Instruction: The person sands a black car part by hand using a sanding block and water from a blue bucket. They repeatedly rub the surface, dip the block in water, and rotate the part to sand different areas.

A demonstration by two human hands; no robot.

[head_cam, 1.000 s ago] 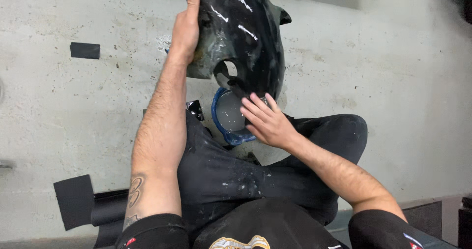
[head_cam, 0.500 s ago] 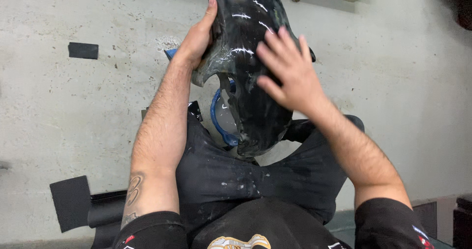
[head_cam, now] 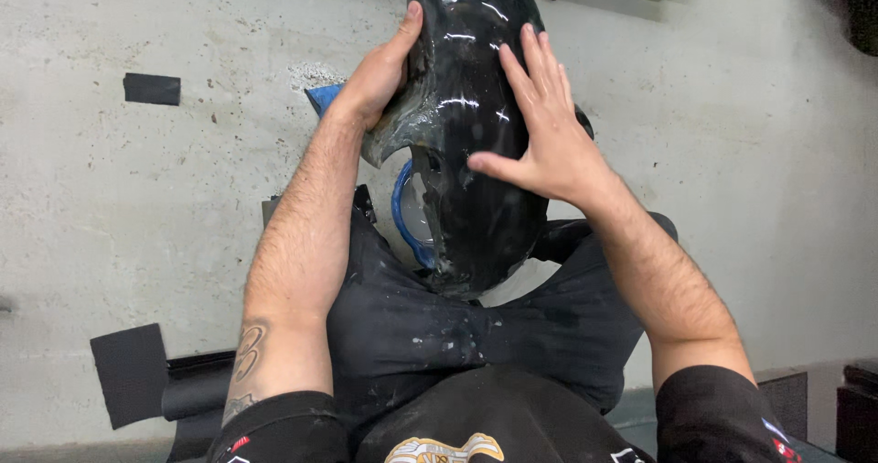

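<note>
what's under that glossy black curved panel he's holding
Below the black panel shows part of a blue-rimmed clear container and the dark-trousered lap. The rest of the container is covered; both hands rest on the panel.

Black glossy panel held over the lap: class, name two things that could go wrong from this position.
1. The black glossy panel looks wet and slick; the right hand lies flat on it without gripping, so it might slide.
2. Only the left hand clasps an edge; a slip could drop the panel onto the blue-rimmed container below.

Glossy black panel [head_cam: 466, 106] top cut off by frame edge, blue-rimmed container [head_cam: 407, 216] mostly hidden behind it — contents unclear
</note>
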